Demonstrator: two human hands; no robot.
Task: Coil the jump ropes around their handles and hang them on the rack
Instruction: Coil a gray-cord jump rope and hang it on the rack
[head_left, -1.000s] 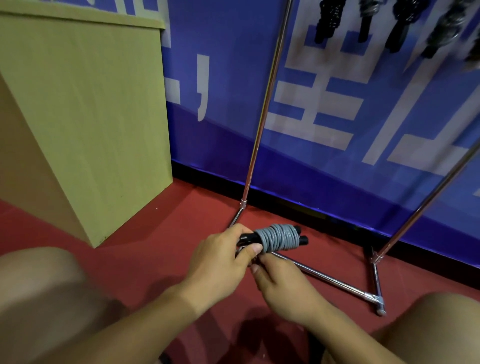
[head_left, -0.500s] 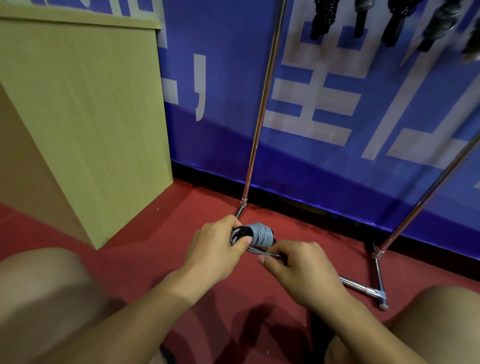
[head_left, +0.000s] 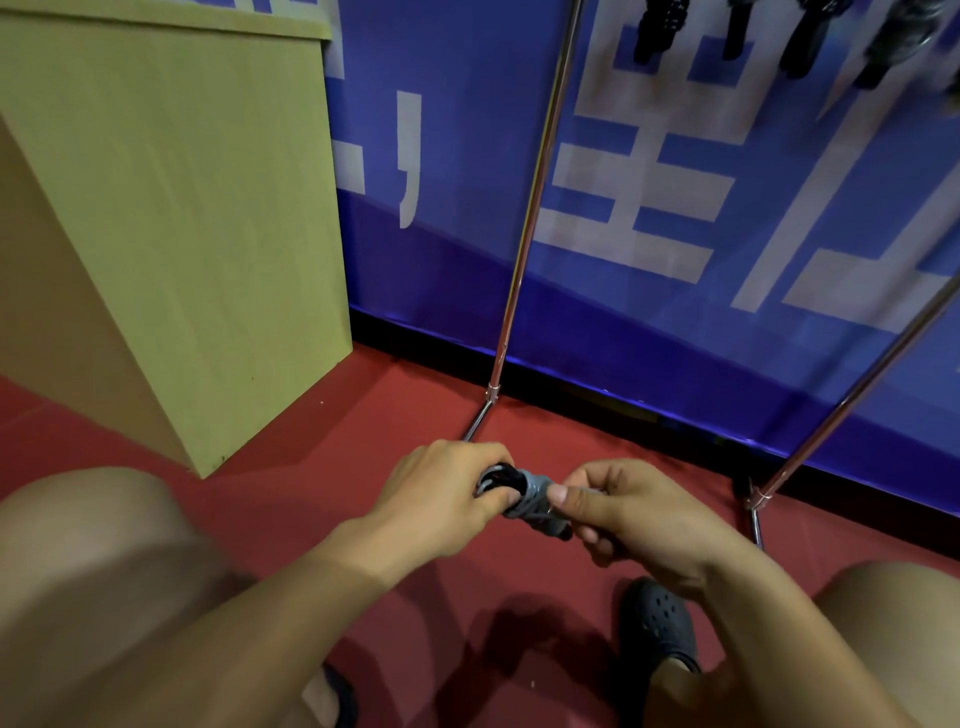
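Both hands clamp grey-rope-wound black-handled jump rope bundle (head_left: 530, 499): left hand (head_left: 447, 488) grips handles, right hand (head_left: 618, 514) pinches coil. Coiling prob. done; next, hang on chrome tube rack (head_left: 535, 197) at 12 o'clock.

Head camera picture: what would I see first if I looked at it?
First, two hands in the middle: the left hand and right hand both grip a gray jump rope coiled around its black handles. Behind stands a shiny metal rack against a blue wall, with dark coiled ropes hanging at the top.
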